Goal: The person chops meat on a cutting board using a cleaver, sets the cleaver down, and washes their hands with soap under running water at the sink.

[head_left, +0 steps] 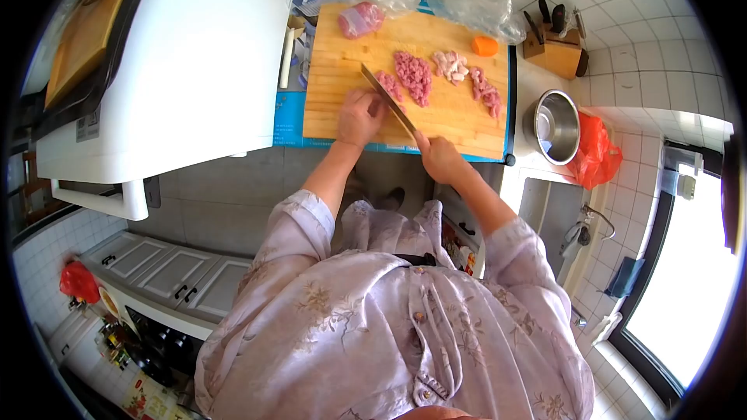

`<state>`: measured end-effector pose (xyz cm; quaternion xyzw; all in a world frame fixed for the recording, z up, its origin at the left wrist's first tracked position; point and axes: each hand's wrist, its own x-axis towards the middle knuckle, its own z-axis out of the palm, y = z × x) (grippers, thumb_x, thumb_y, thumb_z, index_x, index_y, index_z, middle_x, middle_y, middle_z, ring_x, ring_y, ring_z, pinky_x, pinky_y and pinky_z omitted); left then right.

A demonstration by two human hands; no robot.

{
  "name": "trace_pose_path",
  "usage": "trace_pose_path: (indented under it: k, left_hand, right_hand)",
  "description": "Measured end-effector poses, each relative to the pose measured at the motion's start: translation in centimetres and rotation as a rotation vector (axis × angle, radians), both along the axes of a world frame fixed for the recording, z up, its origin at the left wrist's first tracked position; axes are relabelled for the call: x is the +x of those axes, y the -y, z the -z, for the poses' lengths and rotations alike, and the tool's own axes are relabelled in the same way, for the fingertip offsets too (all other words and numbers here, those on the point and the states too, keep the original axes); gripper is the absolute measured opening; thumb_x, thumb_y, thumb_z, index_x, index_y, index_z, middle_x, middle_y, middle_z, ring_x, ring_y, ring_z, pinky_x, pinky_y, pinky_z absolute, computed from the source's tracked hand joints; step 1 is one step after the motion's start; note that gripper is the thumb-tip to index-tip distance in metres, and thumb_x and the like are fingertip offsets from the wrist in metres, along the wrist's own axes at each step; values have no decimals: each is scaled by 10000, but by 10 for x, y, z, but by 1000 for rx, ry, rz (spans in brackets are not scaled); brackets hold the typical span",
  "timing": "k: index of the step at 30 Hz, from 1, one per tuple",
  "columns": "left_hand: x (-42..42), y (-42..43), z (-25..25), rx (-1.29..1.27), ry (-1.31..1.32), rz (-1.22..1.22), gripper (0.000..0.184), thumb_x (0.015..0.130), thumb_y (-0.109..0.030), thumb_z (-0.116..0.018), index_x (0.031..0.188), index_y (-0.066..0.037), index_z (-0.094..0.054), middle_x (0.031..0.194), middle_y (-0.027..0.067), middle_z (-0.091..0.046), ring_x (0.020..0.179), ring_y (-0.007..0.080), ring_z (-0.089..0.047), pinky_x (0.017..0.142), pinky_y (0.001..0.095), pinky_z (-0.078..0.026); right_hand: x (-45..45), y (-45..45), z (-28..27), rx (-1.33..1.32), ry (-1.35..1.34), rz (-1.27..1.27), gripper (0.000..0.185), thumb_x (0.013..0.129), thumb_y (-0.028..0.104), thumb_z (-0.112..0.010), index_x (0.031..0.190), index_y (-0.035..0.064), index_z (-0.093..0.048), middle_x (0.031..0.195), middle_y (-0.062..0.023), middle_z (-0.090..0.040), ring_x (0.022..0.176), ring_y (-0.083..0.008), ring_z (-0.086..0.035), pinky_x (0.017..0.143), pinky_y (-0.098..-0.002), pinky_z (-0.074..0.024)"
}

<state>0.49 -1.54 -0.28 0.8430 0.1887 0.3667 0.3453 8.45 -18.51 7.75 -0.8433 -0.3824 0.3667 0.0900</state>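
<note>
My right hand (442,159) is closed round the handle of a kitchen knife (393,104), its blade slanting up and left over the wooden cutting board (334,62). Beside the blade, my left hand (359,117) rests on the board with curled fingers; whatever they hold is hidden. Just past the blade lies a small heap of cut pink meat (389,85). A larger heap of diced meat (413,78) sits to its right, followed by paler, fatty pieces (450,66) and another strip of cut meat (486,93). A bigger chunk of meat (360,20) lies at the back left.
An orange carrot piece (485,46) sits near the board's back right corner. Crumpled clear plastic bags (486,15) lie behind. To the right stand a knife block (554,53), a steel bowl (557,127), a red bag (597,152) and the sink (545,210). A white refrigerator-like appliance (187,54) borders the left.
</note>
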Motion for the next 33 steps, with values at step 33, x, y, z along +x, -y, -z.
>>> trace_pose_path:
  k: [33]
  left_hand:
    - [-9,1,-4,-43,1,-20,127,652,-90,-703,746,-71,-619,794,78,-606,787,282,-560,710,360,-453]
  right_hand:
    - [-10,17,-39,-12,-66,122,618,917,486,-290,984,-60,-571,984,-299,-565,941,-449,-529,845,-472,-418]
